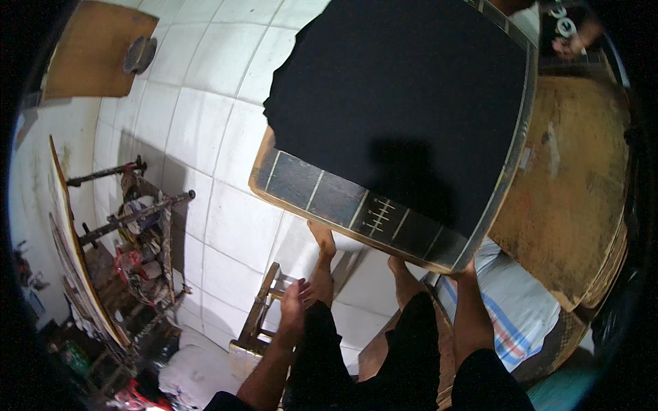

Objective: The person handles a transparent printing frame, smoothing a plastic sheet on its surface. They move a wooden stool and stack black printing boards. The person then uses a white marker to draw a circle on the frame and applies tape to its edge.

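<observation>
Dark rectangular wood-edged board (336, 195) under black cloth (391, 82): right edge runs away, up-right; long axis unclear, far end cropped. Left hand (295, 301) open, empty; right hand (468, 271) at near-right corner, fingers hidden, can't tell grip.

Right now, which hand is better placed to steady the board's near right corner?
Probably the right hand: it is at that corner of the board, partly hidden by it. The left hand looks empty and is apart from the board, farther to the left.

Board (301, 185): dark top, wooden edge; black cloth (411, 82) spread over most of it.
Floor (236, 212): white tiles; wooden frame (255, 322) on it.
</observation>
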`<control>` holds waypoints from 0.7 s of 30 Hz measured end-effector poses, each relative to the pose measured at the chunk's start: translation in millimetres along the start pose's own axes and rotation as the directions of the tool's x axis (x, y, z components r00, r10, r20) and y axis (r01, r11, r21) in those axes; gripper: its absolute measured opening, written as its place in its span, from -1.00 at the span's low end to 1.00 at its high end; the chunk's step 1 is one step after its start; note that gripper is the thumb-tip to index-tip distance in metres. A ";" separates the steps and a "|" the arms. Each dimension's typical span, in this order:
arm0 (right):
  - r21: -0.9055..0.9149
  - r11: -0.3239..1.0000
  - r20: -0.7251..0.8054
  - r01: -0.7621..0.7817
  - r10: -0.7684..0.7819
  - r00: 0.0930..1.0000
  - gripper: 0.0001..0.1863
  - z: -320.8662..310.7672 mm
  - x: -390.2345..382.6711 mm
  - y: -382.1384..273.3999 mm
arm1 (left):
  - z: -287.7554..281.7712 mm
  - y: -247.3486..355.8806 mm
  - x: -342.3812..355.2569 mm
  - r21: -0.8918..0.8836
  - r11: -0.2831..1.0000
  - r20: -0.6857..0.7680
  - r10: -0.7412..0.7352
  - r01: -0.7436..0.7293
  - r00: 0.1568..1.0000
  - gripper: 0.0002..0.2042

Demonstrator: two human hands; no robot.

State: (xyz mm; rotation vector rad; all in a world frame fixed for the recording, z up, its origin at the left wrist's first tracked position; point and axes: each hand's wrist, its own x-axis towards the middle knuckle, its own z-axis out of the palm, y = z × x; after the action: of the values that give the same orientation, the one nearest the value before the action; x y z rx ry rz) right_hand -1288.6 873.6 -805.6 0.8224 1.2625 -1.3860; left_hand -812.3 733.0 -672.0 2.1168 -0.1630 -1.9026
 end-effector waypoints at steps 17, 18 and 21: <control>0.058 0.983 0.360 -0.174 0.142 0.922 -0.38 27.9 -14.8 120.6 | 44.1 277.8 238.0 -0.660 0.722 0.194 0.432 -0.209 0.881 -0.28; 0.075 0.979 0.386 -0.192 0.149 0.910 -0.38 30.3 -12.9 130.1 | 41.5 286.1 242.9 -0.660 0.709 0.225 0.503 -0.249 0.834 -0.27; 0.099 0.973 0.451 -0.207 0.141 0.881 -0.36 38.6 -7.7 143.7 | 36.5 296.8 253.2 -0.660 0.719 0.260 0.489 -0.216 0.833 -0.26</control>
State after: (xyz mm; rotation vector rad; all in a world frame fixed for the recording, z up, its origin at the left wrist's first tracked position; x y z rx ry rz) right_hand -1142.7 851.9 -826.4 0.6501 0.7247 -1.4270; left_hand -785.4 376.1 -831.3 1.1330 -0.0350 -1.8088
